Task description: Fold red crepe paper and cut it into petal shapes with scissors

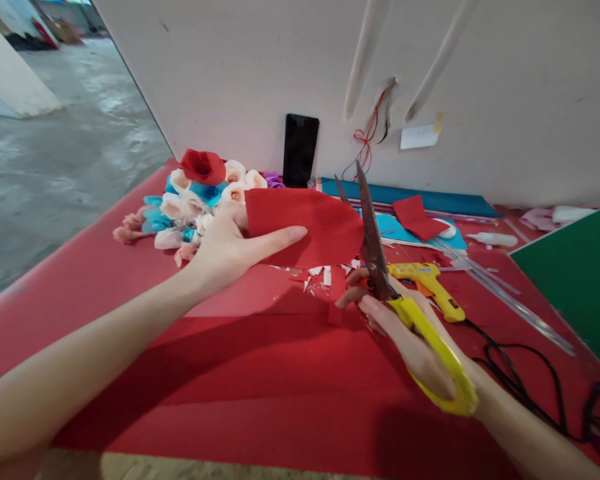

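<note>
My left hand [235,247] pinches a piece of red crepe paper [305,220] by its left part, thumb on the near face. The paper's right end is rounded. My right hand [400,320] grips scissors [375,233] with yellow handles, and their blades point up, parted, beside the paper's right edge. Below the held piece, a red paper strip [337,293] and small scraps [315,279] lie on the table. Behind my left hand is a cluster of paper flowers [195,193] in white, blue, pink and red.
A yellow glue gun [425,280] lies right of the scissors, its black cord [525,360] looping nearby. Clear glue sticks [505,293], a white bottle [493,239] and a green board [575,273] are farther right. A phone [301,150] leans on the wall.
</note>
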`<state>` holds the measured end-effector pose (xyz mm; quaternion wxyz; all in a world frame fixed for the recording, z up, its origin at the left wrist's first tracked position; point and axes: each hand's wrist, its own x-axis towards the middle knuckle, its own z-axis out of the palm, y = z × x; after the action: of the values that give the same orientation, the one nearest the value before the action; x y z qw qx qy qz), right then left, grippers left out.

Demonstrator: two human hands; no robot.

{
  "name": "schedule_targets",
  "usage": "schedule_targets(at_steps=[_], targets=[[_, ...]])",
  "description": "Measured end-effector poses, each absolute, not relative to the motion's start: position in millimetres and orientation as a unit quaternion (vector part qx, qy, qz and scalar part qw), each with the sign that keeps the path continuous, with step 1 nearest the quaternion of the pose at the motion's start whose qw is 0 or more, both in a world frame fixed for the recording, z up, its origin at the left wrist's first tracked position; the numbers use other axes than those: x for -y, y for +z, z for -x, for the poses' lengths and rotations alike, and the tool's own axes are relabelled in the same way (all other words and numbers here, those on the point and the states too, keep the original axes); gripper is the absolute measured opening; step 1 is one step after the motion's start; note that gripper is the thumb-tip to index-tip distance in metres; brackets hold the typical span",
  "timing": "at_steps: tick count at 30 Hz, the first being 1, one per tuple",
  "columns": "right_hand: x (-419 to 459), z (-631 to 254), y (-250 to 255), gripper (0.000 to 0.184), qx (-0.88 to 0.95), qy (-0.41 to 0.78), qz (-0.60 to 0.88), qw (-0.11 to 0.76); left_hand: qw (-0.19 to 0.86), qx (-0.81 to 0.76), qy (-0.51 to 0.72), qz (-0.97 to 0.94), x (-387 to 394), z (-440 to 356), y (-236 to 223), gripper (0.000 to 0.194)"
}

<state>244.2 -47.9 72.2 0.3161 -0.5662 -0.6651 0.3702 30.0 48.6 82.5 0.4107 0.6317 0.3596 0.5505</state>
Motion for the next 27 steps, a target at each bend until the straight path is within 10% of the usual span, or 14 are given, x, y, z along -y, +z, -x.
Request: schedule_targets(at_steps=[27], targets=[[49.7,-240.1,74.8,0.023,0.645,0.378,0.576,0.331,0.463,-0.347,0.553,-0.599,-48.0,-30.7,83.0,0.018]])
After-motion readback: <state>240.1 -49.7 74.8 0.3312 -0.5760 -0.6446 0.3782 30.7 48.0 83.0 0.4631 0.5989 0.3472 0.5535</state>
